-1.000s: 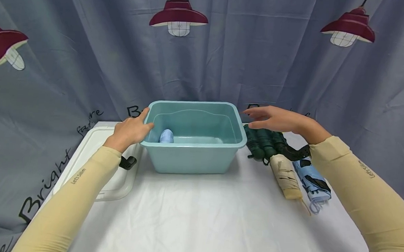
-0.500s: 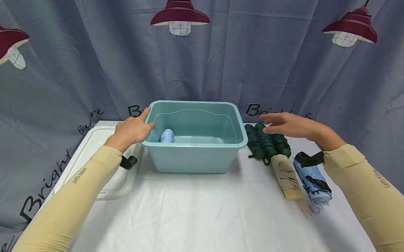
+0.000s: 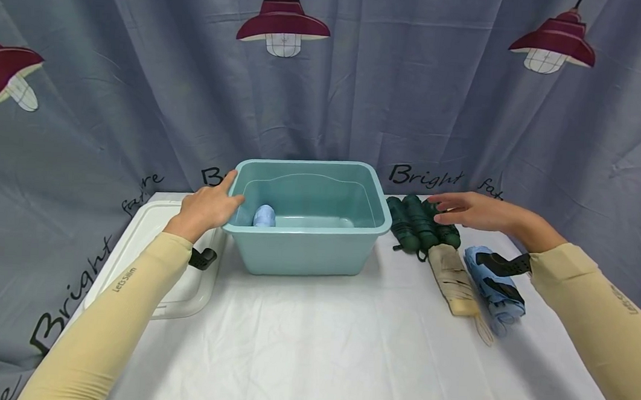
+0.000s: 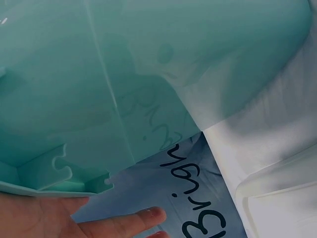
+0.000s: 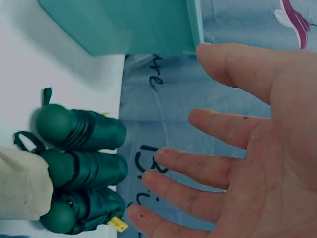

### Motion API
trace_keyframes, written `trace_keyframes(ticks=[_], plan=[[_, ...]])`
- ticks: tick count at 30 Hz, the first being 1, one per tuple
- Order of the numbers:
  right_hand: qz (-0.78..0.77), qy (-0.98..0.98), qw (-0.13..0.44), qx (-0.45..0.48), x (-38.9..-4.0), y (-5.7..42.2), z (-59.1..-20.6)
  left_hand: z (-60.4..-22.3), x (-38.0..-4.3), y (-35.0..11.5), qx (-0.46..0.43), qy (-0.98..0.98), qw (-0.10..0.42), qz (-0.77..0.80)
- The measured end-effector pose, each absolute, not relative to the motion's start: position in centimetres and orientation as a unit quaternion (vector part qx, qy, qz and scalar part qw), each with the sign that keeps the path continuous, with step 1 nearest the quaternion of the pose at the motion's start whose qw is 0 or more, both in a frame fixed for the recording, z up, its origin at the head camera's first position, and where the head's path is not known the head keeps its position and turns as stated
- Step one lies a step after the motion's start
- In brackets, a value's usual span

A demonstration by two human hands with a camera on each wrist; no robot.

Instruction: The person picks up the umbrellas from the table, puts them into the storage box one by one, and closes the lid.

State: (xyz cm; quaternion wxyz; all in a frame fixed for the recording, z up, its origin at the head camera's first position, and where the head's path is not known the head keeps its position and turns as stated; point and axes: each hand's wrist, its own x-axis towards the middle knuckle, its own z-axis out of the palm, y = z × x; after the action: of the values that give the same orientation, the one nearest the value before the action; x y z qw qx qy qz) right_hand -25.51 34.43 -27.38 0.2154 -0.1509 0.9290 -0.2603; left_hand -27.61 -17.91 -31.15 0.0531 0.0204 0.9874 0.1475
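A teal plastic bin [image 3: 301, 253] stands on the table, a light blue rolled item [image 3: 264, 216] inside at its left. My left hand [image 3: 206, 209] holds the bin's left rim, thumb over the edge and fingers outside. Three dark green folded umbrellas [image 3: 417, 222] lie right of the bin. Beside them are a beige folded umbrella [image 3: 452, 279] and a blue folded umbrella [image 3: 494, 287]. My right hand [image 3: 477, 211] hovers over the right side of the green ones, holding nothing. In the right wrist view its fingers [image 5: 198, 168] are spread and nearly straight.
A white lid [image 3: 182, 289] lies left of the bin, partly under my left forearm. White cloth [image 3: 313, 344] covers the table. A grey-blue curtain [image 3: 413, 96] with printed lamps hangs close behind the bin.
My right hand has moved right and down, away from the bin's right rim, uncovering more of the green umbrellas. The left hand has stayed on the rim.
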Motion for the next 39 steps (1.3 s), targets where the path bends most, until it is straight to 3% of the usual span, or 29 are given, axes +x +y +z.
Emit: trace_keyframes(ticks=[39], plan=[[-0.295,0.915,0.262,-0.088,-24.0,39.2,-33.8,-31.1,-27.7,-17.8,0.023,0.988,0.058,0.143]])
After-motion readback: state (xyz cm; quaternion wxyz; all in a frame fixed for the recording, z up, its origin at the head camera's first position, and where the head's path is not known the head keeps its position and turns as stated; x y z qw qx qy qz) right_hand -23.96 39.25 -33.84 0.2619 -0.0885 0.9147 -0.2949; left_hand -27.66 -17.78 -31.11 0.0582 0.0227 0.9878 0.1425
